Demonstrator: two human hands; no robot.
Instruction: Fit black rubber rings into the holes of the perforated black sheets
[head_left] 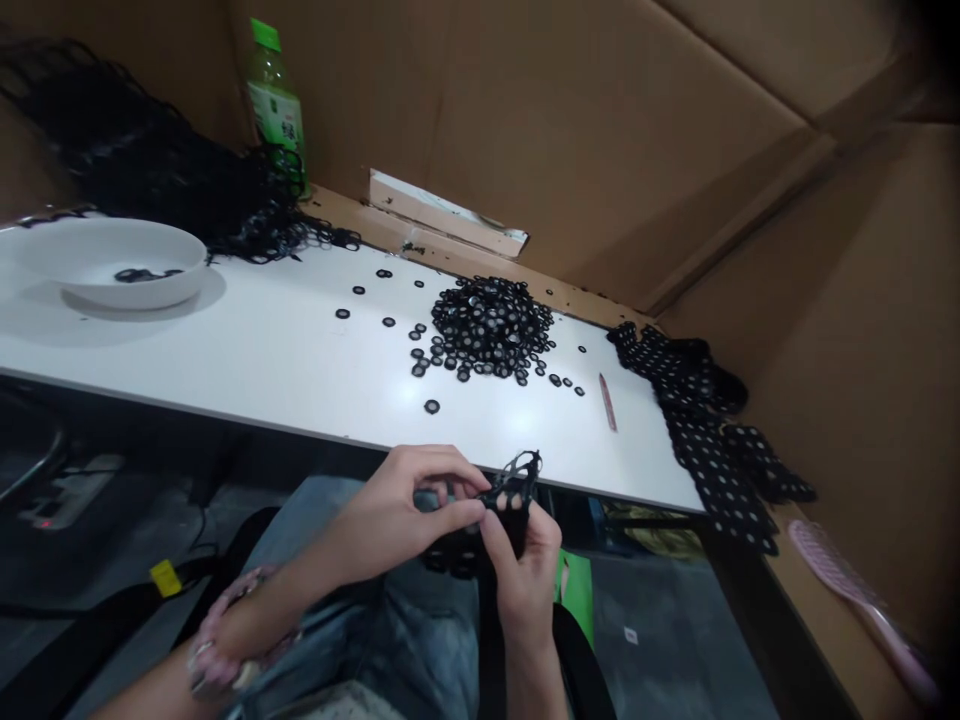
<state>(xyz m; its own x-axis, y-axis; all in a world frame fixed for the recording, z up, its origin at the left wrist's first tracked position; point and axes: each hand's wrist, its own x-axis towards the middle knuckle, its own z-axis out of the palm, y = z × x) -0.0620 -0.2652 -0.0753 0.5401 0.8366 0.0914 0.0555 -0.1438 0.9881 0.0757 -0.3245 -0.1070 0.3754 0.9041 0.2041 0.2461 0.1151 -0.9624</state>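
Both hands are low over my lap, just past the white table's front edge (pixel 375 425). My left hand (pixel 405 510) pinches a black rubber mesh of joined rings (pixel 514 490), and my right hand (pixel 526 570) grips the same mesh from below. More of the mesh hangs under the fingers, partly hidden. Beyond them, a heap of small black rings with pale centres (pixel 491 325) lies on the table. Several loose rings (pixel 432 406) are scattered around it. The nearest loose ring lies a short way beyond my hands.
A white bowl (pixel 109 262) holds some black pieces at left, next to a tangled black mesh pile (pixel 157 180). A green-capped bottle (pixel 276 108) stands behind. Black dotted gloves (pixel 705 430) lie at right, with a pink comb (pixel 859 600) beyond. Cardboard walls surround the table's back.
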